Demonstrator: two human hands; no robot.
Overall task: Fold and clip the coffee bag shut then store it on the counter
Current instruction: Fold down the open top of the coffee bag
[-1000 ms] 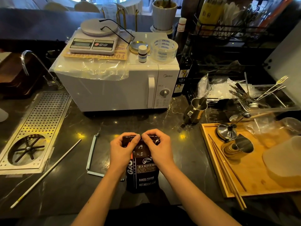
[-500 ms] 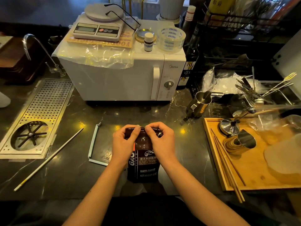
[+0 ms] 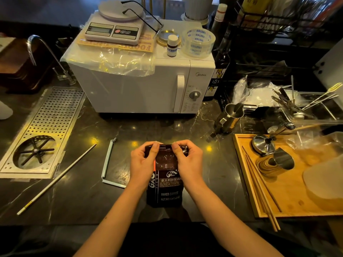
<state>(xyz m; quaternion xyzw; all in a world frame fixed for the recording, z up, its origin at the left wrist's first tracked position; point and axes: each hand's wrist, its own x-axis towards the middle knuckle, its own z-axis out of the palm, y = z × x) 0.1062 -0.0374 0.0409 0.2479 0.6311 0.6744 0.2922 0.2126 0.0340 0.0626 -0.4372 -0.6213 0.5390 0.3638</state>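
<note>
A dark coffee bag (image 3: 167, 190) with white print stands on the black counter (image 3: 141, 130) near its front edge. My left hand (image 3: 142, 164) grips the bag's top left corner, thumb on the front. My right hand (image 3: 187, 161) grips the top right corner the same way. Between the thumbs the bag's top is bent over toward me. A pale blue-grey bag clip (image 3: 108, 164) lies open in an L shape on the counter, just left of my left hand, touching neither hand.
A white microwave (image 3: 141, 86) with a scale on top stands behind the bag. A perforated metal drip tray (image 3: 44, 130) and a long white rod (image 3: 55, 179) lie to the left. A steel pitcher (image 3: 231, 117) and a wooden tray (image 3: 246, 175) with chopsticks and jiggers sit to the right.
Both hands stay on the bag's top, with the thumbs pressing the fold a little lower. The camera has tilted down and nearer to the counter.
</note>
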